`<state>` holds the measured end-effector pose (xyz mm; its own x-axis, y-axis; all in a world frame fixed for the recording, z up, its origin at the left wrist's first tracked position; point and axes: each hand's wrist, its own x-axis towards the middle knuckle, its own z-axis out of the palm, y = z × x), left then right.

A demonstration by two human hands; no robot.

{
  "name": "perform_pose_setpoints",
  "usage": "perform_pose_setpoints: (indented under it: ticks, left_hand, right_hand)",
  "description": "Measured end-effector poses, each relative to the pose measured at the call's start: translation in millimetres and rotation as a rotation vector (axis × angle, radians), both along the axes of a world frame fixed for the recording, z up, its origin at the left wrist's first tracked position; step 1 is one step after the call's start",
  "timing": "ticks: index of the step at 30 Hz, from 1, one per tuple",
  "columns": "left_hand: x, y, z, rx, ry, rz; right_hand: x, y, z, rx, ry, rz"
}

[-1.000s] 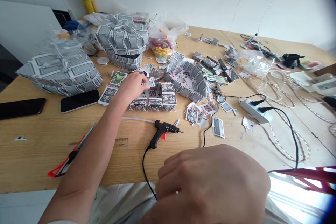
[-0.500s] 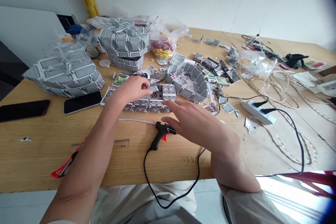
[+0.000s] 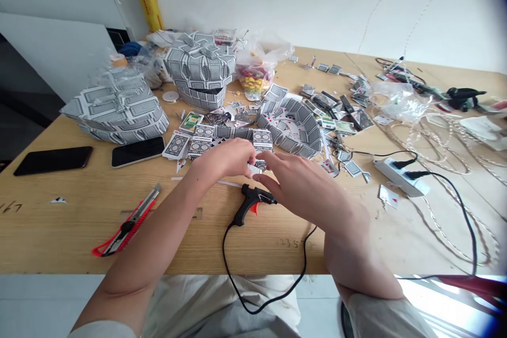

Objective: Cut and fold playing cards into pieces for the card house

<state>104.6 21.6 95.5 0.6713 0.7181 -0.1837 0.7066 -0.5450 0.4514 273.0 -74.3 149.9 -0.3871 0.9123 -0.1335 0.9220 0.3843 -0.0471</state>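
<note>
A light brown wooden table [image 3: 178,253] stands in front of a plain white wall [image 3: 328,5], with many bits of card on it. The small pale folded piece of card [image 3: 254,169] is up between the two hands, just in front of a long box [image 3: 262,138] made of black-and-white patterned playing cards. The left hand [image 3: 233,157] has its fingers pinched together on the piece. The right hand [image 3: 295,177] has its thumb and first finger apart, close around the same piece; I cannot tell if they press on it.

The piece should be very light. It looks thin and a bit stiff, so it could bend if squeezed hard, and its shiny face may be slippery. The best hold is likely a soft pinch on the edges, near a fold.

The long box has no lid, and cards with black marks show inside it. Next to it, a round-sided tray [image 3: 311,140] of grey folded cards holds loose cards with red marks [image 3: 289,124]. Farther back, a clear plastic bag [image 3: 273,53] has yellow and dark red things [image 3: 257,83] in it. A tall grey card basket [image 3: 200,68] has a dark gap under its top; what is inside is hidden.
</note>
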Motion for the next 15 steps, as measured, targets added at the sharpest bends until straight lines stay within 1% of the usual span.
perform_pose_setpoints:
  ticks: [2, 4, 7, 8, 10, 11, 12, 13, 15]
  left_hand:
    - [-1, -1, 2.4, 0.007, 0.038, 0.004]
    - [-5, -2, 8.1, 0.037, 0.038, 0.040]
    - [-26, -3, 22.8, 0.086, -0.026, 0.148]
    - [-38, -3, 28.2, 0.102, -0.041, 0.208]
    - [-65, -3, 36.6, 0.187, -0.040, 0.421]
    - [-79, -2, 38.6, 0.248, -0.001, 0.512]
    - [-93, 0, 38.7, 0.310, 0.070, 0.613]
    - [-105, 2, 36.9, 0.328, 0.157, 0.685]
    - [-124, 6, 28.2, 0.288, 0.307, 0.736]
  right_hand:
    - [-1, -1, 0.3, -0.007, 0.007, 0.000]
    - [-1, -2, 0.8, -0.017, 0.005, 0.005]
    - [1, -4, 1.8, -0.007, 0.003, 0.011]
    - [2, -4, 2.3, 0.001, 0.007, 0.012]
    - [3, -6, 3.8, 0.019, 0.013, 0.018]
    - [4, -7, 4.8, 0.026, 0.012, 0.028]
    - [4, -8, 6.1, 0.033, 0.006, 0.041]
    - [4, -9, 7.5, 0.040, -0.002, 0.058]
    - [4, -13, 10.5, 0.057, -0.009, 0.091]
